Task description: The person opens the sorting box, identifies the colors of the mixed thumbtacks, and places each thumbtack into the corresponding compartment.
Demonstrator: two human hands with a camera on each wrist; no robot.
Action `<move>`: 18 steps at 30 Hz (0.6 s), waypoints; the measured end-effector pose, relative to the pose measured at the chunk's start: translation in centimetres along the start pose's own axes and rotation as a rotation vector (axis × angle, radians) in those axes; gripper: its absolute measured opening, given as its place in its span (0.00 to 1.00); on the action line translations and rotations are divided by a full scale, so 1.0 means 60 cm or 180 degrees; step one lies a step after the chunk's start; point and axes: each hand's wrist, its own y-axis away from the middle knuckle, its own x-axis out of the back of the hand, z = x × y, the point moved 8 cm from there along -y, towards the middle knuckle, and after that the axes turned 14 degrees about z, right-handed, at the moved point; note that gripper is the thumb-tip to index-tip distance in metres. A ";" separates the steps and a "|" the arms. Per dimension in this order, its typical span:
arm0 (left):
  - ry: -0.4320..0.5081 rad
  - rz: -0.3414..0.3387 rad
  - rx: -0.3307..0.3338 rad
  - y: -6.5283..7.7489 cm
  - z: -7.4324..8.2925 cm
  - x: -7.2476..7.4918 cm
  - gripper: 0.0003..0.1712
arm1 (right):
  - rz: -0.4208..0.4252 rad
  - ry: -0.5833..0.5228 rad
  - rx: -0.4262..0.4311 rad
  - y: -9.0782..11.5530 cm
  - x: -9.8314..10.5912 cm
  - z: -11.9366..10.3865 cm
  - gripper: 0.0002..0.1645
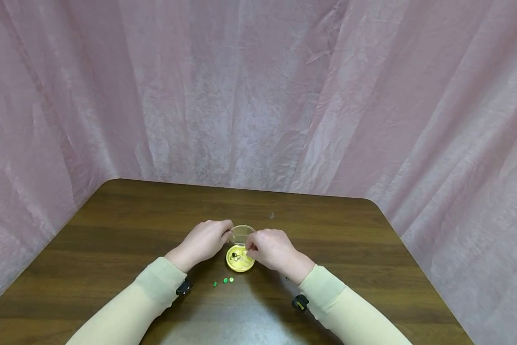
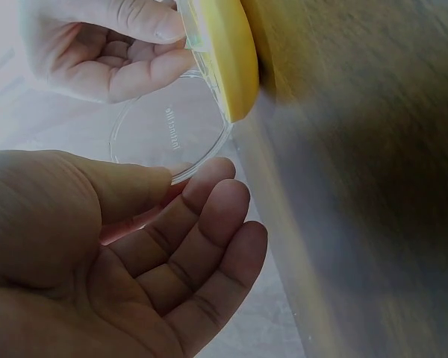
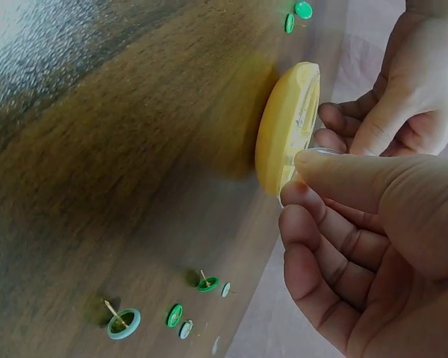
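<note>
A round yellow case lies on the table, its clear hinged lid raised at the back. Small dark and ring-like pieces show in its left part. My left hand pinches the lid's rim between thumb and forefinger, other fingers loosely extended. Over the case's right side, the thumb and forefinger of my right hand pinch a small pale green piece, mostly hidden by the fingertips. Lettering shows on the lid in the left wrist view.
Green thumbtacks lie on the wooden table in front of the case. Several more thumbtacks, green and pale green, lie to the right, some with pins pointing up. A pink curtain hangs behind the table.
</note>
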 end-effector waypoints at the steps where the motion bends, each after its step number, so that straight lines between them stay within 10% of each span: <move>1: -0.0002 -0.0003 0.0005 0.000 -0.001 -0.001 0.09 | -0.0004 -0.0017 0.0002 0.000 0.000 0.000 0.03; 18: 0.0056 -0.0001 0.0014 0.001 0.001 0.002 0.08 | -0.0175 -0.0060 -0.0371 0.000 0.027 0.081 0.05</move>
